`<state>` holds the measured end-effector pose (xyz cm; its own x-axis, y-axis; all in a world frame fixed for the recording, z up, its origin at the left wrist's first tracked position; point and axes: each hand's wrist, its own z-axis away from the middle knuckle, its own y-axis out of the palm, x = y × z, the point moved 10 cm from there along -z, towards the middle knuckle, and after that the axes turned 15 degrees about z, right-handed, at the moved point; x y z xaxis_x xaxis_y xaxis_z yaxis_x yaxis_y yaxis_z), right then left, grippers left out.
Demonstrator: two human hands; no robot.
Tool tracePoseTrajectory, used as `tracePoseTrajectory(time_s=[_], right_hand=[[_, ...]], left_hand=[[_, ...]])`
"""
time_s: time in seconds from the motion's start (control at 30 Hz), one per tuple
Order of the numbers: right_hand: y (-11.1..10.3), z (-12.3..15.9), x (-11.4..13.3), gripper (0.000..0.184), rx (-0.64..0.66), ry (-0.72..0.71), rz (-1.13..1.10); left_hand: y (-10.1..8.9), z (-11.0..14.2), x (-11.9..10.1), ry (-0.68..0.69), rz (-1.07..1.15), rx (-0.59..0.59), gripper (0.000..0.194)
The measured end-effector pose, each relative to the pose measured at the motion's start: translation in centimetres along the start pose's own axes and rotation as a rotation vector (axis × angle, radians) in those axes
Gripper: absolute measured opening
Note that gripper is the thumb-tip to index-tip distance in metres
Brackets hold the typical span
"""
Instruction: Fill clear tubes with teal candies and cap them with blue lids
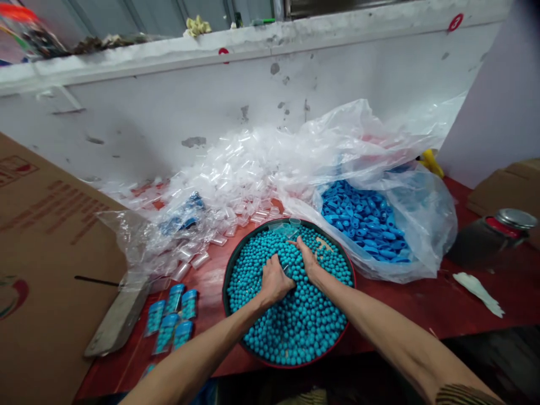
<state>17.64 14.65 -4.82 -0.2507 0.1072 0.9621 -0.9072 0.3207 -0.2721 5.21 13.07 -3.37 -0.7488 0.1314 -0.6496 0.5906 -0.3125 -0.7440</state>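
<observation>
While a clear bag (432, 219) of blue pieces (363, 225) crowds the basin (295, 365), half-curled left grip (276, 279) and right grip (310, 262) touch turquoise beads (316, 323); contents unclear.

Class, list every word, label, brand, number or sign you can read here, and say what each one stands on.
"3": on the round red sticker at the right of the white ledge.
Unreadable: the mark on the other red sticker, farther left on that ledge.
Unreadable: the blurred reddish-brown printed lines on the cardboard box at left.
No brand name can be read.
</observation>
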Motion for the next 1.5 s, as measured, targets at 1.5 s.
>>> tracePoseTrajectory(time_s=[1.5], right_hand=[[0.9,0.1,3.8,0.03,0.019,-0.037,-0.165]], left_hand=[[0.5,-0.4,0.9,0.149,0.841,0.027,0.092]])
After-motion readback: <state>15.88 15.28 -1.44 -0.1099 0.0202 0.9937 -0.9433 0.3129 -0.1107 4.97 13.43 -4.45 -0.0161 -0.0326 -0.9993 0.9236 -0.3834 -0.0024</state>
